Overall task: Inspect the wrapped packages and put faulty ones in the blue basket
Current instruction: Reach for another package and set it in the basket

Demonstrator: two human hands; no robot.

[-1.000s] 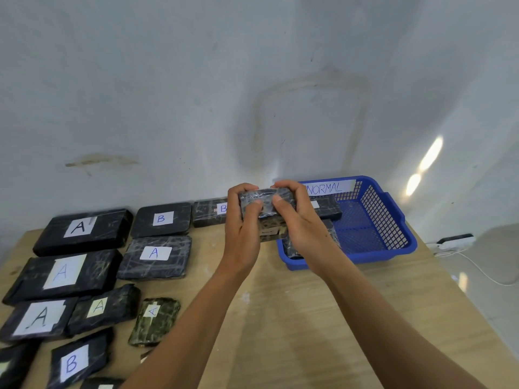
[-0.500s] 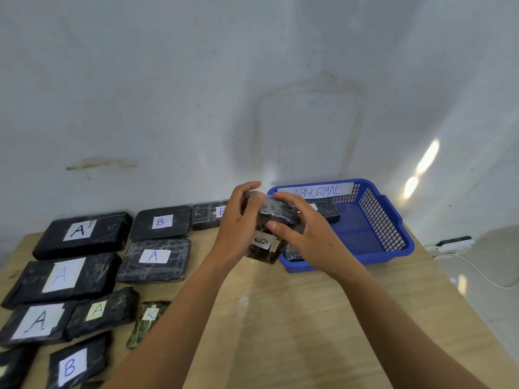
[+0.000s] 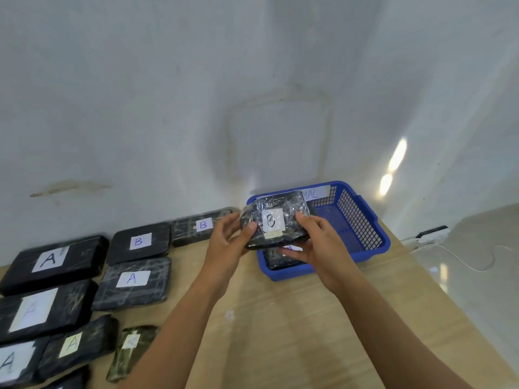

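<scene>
I hold a small black package wrapped in clear film with both hands, its white "B" label facing me. My left hand grips its left edge and my right hand supports its right edge and underside. The package hovers over the near left corner of the blue basket, which stands at the table's back right with a white label on its far wall. Another dark wrapped package lies inside the basket, partly hidden under my right hand.
Several black wrapped packages labelled A or B lie in rows on the left of the wooden table, among them a B package, an A package and a small greenish one. A white wall stands behind. A cable and power strip lie on the floor at right.
I have turned the package over in my hands, so its B label now faces up towards me. It sits slightly farther right, over the basket's corner.
</scene>
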